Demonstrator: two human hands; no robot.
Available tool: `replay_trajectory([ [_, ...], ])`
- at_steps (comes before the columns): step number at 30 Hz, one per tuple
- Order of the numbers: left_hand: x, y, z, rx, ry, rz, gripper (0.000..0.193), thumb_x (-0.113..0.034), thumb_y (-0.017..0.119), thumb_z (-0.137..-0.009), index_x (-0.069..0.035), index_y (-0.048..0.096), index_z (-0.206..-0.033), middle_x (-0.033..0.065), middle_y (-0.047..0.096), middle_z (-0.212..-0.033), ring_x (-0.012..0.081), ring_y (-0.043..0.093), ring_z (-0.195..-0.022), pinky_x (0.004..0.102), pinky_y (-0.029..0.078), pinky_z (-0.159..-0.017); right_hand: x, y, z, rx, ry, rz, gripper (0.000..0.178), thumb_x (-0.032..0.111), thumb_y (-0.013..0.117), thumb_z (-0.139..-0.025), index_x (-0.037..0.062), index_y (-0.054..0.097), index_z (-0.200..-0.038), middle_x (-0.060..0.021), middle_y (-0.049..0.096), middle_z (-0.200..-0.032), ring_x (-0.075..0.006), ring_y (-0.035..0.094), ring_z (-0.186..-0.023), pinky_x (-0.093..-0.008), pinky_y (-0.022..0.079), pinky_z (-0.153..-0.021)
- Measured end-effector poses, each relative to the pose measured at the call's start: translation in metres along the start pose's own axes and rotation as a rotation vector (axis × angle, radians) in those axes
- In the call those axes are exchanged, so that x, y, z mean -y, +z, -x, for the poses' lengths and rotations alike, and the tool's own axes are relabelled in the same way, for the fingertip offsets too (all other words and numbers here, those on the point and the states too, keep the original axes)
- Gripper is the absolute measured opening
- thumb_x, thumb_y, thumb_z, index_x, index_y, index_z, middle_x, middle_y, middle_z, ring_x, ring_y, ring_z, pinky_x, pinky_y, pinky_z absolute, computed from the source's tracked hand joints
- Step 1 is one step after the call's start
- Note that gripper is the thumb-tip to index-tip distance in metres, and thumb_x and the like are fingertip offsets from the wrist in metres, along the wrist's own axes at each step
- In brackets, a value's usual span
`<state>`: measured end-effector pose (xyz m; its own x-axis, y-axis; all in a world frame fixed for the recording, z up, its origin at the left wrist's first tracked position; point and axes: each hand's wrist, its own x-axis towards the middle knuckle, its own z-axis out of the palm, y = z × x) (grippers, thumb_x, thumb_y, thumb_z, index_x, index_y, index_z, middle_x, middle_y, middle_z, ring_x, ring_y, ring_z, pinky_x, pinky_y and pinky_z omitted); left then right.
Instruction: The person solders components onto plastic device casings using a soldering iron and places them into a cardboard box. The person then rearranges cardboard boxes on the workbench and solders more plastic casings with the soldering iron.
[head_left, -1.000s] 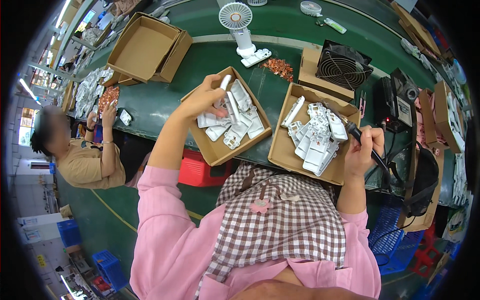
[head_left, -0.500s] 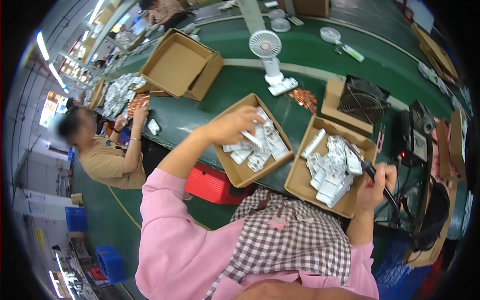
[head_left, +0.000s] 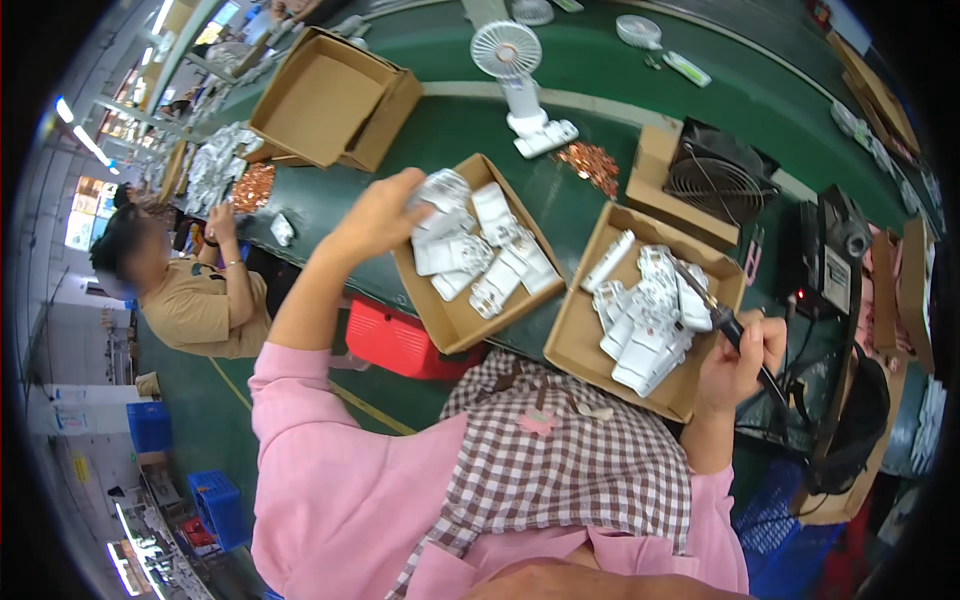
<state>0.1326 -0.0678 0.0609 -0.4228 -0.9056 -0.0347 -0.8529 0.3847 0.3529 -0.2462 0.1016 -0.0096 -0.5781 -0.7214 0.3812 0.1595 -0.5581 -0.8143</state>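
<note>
Fingers (head_left: pixel 400 195) now around white part (head_left: pixel 443 190).

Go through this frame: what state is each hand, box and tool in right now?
Left hand: closed on a white plastic part, lifted over the left box.
Right hand: grip closed on the soldering iron, tip over the right box.
Left box: open, part-filled.
Right box: open, heaped.
Far box: open, empty.

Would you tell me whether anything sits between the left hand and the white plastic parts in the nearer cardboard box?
Nothing visible does: the left hand already grips a white plastic part above the open cardboard box.
</note>
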Motion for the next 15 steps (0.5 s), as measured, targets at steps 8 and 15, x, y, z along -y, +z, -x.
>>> replay_trajectory([
  [8,0.027,0.059,0.011,0.057,-0.118,-0.268,0.029,-0.021,0.062,-0.083,0.003,0.050,-0.096,0.0263,0.058,-0.099,0.0424,0.053,-0.099,0.0473,0.042,-0.089,-0.003,0.001,-0.003,0.007,0.029,-0.029,0.020,0.010,0.052,-0.086,0.0070,0.037,-0.073,-0.0025,0.041,-0.059,-0.0067,0.033,-0.051,-0.0199,0.026,-0.044],
  [15,0.030,0.066,0.006,0.213,-0.057,-0.113,0.053,-0.032,0.060,-0.085,0.005,0.046,-0.121,0.0241,0.047,-0.120,0.0404,0.042,-0.116,0.0427,0.035,-0.102,-0.002,-0.008,0.002,-0.010,0.003,0.011,0.023,0.015,0.054,-0.086,0.0074,0.037,-0.072,-0.0007,0.038,-0.058,-0.0059,0.032,-0.051,-0.0194,0.023,-0.045],
])
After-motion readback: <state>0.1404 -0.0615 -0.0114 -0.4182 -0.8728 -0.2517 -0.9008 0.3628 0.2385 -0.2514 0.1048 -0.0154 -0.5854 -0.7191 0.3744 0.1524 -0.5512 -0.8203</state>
